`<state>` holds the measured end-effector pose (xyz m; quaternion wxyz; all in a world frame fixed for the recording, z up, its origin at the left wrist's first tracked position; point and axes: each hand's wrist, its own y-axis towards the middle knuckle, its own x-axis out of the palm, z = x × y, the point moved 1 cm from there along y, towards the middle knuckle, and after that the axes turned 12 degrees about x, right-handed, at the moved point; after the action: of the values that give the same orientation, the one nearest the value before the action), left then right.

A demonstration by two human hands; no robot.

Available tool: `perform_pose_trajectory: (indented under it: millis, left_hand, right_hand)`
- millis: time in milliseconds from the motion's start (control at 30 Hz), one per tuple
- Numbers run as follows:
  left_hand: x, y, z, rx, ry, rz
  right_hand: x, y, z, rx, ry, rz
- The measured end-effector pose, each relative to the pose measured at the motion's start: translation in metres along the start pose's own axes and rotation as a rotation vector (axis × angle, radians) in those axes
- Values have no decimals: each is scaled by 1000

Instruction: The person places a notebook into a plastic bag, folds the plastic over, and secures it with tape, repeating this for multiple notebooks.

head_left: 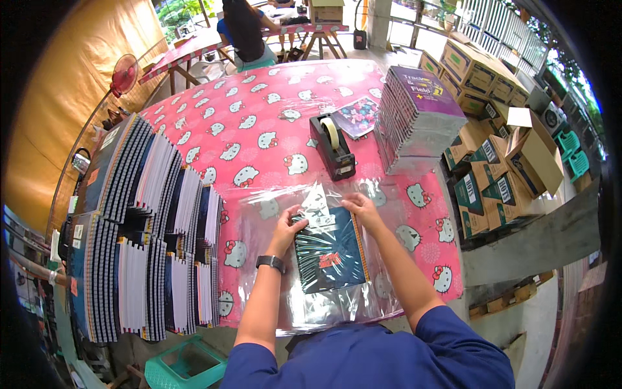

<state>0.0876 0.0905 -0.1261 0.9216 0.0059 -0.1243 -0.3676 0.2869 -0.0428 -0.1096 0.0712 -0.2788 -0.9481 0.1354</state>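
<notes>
A dark blue spiral notebook (332, 262) with an orange coil along its right edge lies before me under shiny clear plastic film (311, 319). My left hand (285, 232) is closed at the notebook's upper left corner, its thumb over the plastic. At the upper right corner my right hand (363, 211) has its fingers curled on the film. White printed shapes show on the cover between my hands. Just beyond stands a black tape dispenser (332, 148) with a roll of tape. A floral-covered booklet (356, 117) lies behind it.
Stacks of spiral notebooks (139, 259) line the table's left side. A tall stack of purple-covered books (421, 123) stands at the right. Cardboard boxes (495, 175) are piled beyond the pink patterned table (259, 104). Below left is a green stool (184, 366); a person (248, 35) sits behind.
</notes>
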Motion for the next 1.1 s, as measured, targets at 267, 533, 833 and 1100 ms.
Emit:
perform_pose_trajectory:
  millis: [267, 533, 833, 1100]
  left_hand:
    - [1, 5, 16, -106, 137, -56]
    - [-5, 33, 21, -265, 205, -103]
    - [-5, 73, 14, -470, 378, -357]
    - [-15, 90, -7, -300, 1149, -422]
  right_hand:
    - [-5, 5, -8, 134, -122, -100]
    - [-6, 34, -27, 259, -319, -254]
    - [-14, 57, -13, 173, -636, -148]
    - [49, -4, -35, -563, -1043, -72]
